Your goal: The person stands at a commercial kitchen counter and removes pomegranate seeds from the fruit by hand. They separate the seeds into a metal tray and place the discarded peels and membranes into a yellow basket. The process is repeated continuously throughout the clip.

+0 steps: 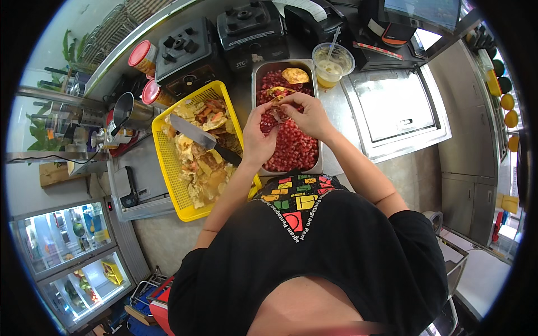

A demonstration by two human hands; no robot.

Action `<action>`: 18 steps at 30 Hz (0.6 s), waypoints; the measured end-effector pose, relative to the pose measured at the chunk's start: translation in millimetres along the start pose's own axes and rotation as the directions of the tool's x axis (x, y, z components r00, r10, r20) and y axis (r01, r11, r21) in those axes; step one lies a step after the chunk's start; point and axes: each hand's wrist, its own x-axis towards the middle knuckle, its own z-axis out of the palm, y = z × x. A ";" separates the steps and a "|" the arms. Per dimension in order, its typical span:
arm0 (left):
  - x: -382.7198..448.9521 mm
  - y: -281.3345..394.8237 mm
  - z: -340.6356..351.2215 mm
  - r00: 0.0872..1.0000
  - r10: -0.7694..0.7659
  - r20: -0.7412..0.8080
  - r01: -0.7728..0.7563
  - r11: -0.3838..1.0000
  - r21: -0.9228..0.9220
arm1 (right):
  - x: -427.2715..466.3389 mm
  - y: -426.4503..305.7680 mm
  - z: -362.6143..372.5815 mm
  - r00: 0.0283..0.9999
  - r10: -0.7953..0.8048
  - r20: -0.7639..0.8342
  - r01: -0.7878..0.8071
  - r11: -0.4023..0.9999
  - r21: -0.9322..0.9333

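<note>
Both of my hands meet over a steel pan (pixel 254 80) full of loose red pomegranate seeds (pixel 292 147). Between the fingertips of my left hand (pixel 259 136) and my right hand (pixel 309 115) is a small piece of pomegranate (pixel 275 114), partly covered by the fingers. A pomegranate chunk with yellowish rind (pixel 295 76) lies on the seeds at the pan's far end. To the left, a yellow plastic basket (pixel 168 180) holds rinds and pith (pixel 206 176). Across it rests a knife (pixel 193 131), its black handle pointing towards my left forearm.
Two blender bases (pixel 187 54) (pixel 252 38) stand behind the basket and pan. A plastic cup with a straw (pixel 332 67) sits right of the pan, beside a steel lid (pixel 395 105). Red-lidded cans (pixel 143 56) and a steel pitcher (pixel 132 111) are at left.
</note>
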 end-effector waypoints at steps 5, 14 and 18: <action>-1.5 -1.1 -1.9 0.998 -0.063 -0.023 0.061 0.995 -0.076 | -0.8 5.2 -3.5 0.965 0.238 0.113 -0.263 0.896 0.359; -2.7 10.0 -8.7 1.000 0.003 -0.017 -0.003 0.999 0.037 | 2.0 -5.6 -5.9 0.976 0.132 0.174 -0.135 0.991 0.009; -3.3 11.1 -10.0 0.998 0.054 -0.024 -0.050 0.990 0.135 | 1.9 3.6 -4.9 0.949 0.232 0.212 -0.272 0.944 0.189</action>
